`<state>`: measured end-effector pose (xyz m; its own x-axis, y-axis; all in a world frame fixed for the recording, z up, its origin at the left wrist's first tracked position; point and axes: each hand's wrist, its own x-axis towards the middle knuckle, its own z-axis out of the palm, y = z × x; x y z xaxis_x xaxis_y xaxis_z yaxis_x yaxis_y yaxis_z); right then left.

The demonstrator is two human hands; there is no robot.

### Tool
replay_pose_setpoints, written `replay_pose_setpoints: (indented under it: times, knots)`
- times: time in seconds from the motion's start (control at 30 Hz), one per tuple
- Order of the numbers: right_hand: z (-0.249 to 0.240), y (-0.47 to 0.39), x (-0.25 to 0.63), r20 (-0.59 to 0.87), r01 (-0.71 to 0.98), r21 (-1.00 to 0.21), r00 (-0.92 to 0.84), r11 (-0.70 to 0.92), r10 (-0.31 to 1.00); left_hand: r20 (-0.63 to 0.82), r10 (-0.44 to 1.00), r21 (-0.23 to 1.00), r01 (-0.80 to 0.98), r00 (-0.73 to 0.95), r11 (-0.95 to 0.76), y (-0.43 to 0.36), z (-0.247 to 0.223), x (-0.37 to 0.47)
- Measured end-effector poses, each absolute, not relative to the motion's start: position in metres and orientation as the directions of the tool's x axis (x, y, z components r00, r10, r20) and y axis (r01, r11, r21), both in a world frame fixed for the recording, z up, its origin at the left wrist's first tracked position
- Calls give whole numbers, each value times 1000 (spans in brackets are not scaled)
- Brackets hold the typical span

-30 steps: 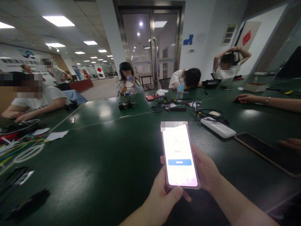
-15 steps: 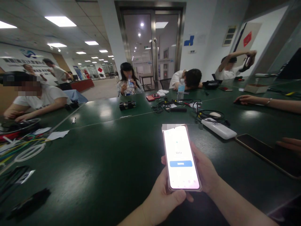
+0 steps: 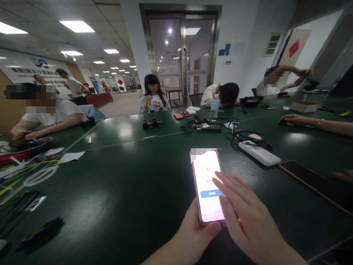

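A smartphone [image 3: 206, 206] with a bright white screen and a blue button is held upright above the dark green table [image 3: 124, 191]. My left hand [image 3: 197, 232] grips its lower end, with the thumb along the bottom edge. Over the right part of the screen lies my right hand [image 3: 245, 209], fingers stretched out and covering part of the button and the text. Whether its fingertips touch the glass I cannot tell. The right hand holds nothing that shows.
To the right lie a white power bank [image 3: 259, 153] and a large dark tablet-like device [image 3: 314, 184]. Black cables [image 3: 193, 126] and a water bottle [image 3: 214, 107] are farther back. Coloured wires [image 3: 24, 173] spread at left. Several people sit around the table.
My right hand has come off the phone's right side and moved over the screen with fingers stretched. My left hand still holds the phone. The view has shifted slightly.
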<state>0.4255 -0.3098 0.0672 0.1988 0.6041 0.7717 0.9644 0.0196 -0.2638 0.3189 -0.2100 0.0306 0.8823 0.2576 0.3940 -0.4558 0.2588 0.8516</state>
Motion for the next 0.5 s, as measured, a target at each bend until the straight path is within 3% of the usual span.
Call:
replay_pose_setpoints:
  times: [0.1, 0.23, 0.4, 0.5]
  knots:
    - [62, -311, 414, 707, 990, -138, 114, -22, 698, 421, 264, 846, -481, 868, 232, -210, 32, 318]
    - [61, -317, 410, 666, 994, -108, 54, 24, 744, 395, 283, 854, -463, 874, 238, -209, 32, 318]
    - [84, -315, 423, 740, 990, -138, 131, -41, 660, 354, 283, 873, -423, 891, 242, -207, 34, 318]
    - [100, -304, 433, 767, 990, -93, 137, -102, 627, 330, 253, 896, -386, 909, 220, -209, 36, 316]
